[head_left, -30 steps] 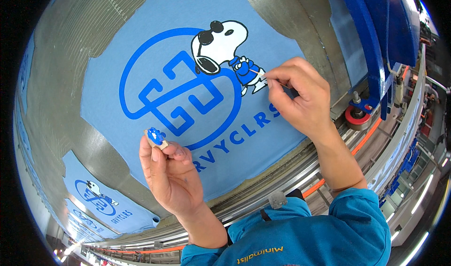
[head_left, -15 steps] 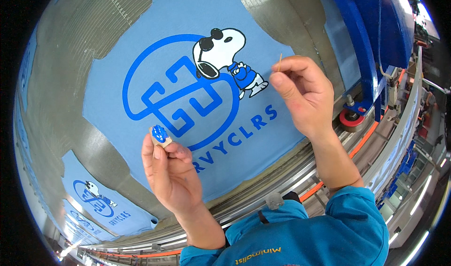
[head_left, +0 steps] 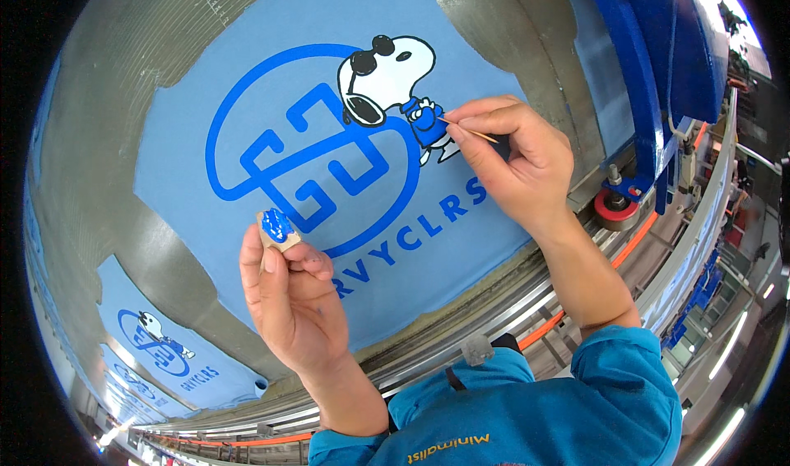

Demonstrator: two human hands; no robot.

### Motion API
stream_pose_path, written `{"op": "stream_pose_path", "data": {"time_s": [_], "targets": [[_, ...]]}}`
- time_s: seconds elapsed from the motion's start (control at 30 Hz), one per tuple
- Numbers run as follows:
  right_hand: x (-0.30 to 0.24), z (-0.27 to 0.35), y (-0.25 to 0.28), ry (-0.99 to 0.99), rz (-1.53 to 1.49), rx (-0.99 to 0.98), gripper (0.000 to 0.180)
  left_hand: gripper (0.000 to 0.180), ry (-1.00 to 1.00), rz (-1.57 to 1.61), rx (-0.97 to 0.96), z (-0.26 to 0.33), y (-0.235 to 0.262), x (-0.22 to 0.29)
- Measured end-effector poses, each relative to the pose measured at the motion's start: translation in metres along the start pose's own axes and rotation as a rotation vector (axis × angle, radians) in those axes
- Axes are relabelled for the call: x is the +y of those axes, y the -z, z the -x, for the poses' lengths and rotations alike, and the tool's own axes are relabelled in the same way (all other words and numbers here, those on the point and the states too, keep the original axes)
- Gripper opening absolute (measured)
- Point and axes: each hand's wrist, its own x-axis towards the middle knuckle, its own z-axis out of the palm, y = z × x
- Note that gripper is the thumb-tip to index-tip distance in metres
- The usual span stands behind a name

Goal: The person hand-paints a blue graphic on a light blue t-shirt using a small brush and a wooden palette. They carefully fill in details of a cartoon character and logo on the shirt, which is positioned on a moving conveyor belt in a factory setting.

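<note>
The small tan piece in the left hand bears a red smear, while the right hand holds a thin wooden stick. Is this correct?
Wrong colour: the head view shows a glossy blue smear on the small tan piece in the left hand.

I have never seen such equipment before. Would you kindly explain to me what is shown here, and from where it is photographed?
There is no robot here, only a person using two bare hands. A wide fisheye camera worn on the head looks down at them, so straight edges bend near the rim. On a grey surface lies blue fabric printed with a cartoon dog. The left hand holds a small tan piece carrying glossy blue paste. The right hand pinches a thin stick, its tip at the dog's blue top; whether it touches, I cannot tell. At the right are a blue machine part and a red wheel.
</note>
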Motion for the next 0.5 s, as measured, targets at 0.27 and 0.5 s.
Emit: {"op": "stream_pose_path", "data": {"time_s": [0.27, 0.5], "targets": [[-0.0002, -0.0045, 0.0039, 0.127, 0.095, -0.073, 0.015, 0.033, 0.013, 0.0, -0.01, 0.0005, -0.0004, -0.0003], [-0.002, -0.0064, 0.0036, 0.148, 0.117, -0.081, 0.015, 0.032, 0.01, 0.003, -0.034, 0.0001, 0.0014, 0.0]]}}
